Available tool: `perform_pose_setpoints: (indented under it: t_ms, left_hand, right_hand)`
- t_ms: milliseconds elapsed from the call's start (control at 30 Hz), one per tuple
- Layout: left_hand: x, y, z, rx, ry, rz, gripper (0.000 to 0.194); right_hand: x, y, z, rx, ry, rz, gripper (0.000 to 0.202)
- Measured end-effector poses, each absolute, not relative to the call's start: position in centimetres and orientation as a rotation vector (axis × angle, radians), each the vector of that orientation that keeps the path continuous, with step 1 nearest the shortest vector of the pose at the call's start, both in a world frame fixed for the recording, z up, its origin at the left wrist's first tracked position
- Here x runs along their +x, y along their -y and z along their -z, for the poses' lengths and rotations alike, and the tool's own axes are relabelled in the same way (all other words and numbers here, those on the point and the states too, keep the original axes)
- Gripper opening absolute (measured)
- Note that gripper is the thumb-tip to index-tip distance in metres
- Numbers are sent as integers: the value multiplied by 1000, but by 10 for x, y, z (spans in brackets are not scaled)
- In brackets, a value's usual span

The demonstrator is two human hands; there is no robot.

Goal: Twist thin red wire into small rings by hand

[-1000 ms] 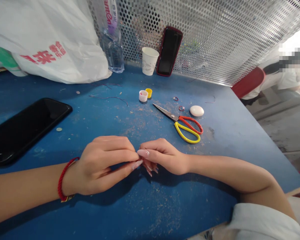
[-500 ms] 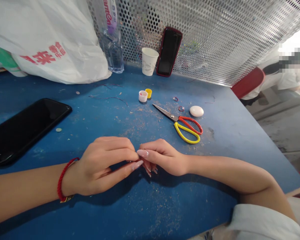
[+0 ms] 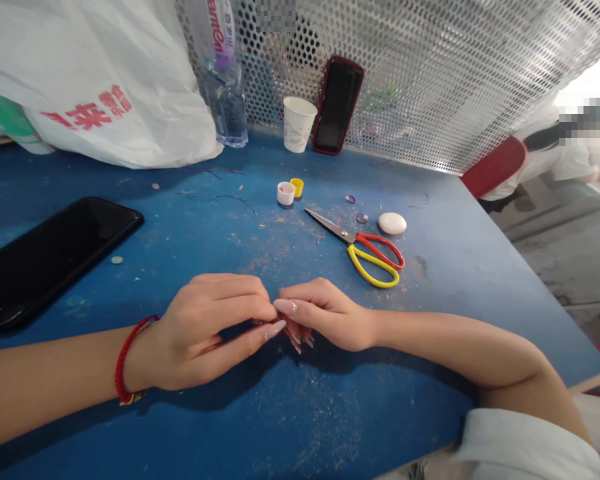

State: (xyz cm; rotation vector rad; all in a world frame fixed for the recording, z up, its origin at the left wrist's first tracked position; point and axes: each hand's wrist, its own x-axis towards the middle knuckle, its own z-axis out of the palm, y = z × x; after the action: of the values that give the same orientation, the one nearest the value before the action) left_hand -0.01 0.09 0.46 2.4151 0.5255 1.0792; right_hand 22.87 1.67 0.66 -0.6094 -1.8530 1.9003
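From the head view, the left hand (image 3: 195, 333) and the right hand (image 3: 333, 313) are brought together above the blue worktop (image 3: 205, 440). The fingers of both are bent and drawn nearly together at the tips; whether something small is held between them is hidden and cannot be told. A red cord bracelet (image 3: 121, 363) is worn on the left wrist.

Beyond the right hand, scissors (image 3: 345, 235) are laid on the worktop, with the yellow and red handles turned toward that hand's side. Near them are seen two small red loops (image 3: 365, 217) and a white oval object (image 3: 393, 223). A white cap (image 3: 285, 194) is set just beside a yellow cap (image 3: 297, 187). A black phone (image 3: 60, 260) is placed beyond the left forearm.
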Motion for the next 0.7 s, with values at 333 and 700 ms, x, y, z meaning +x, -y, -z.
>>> perform_pose_setpoints:
  t_ms: [333, 700]
  left_hand:
    - [0, -1, -5, 2422, -531, -1091, 10]
    - [0, -1, -4, 2410, -524, -1079, 11]
  right_hand:
    - [229, -17, -7, -624, 1873, -1893, 57]
    - [229, -17, -8, -628, 1868, -1909, 55]
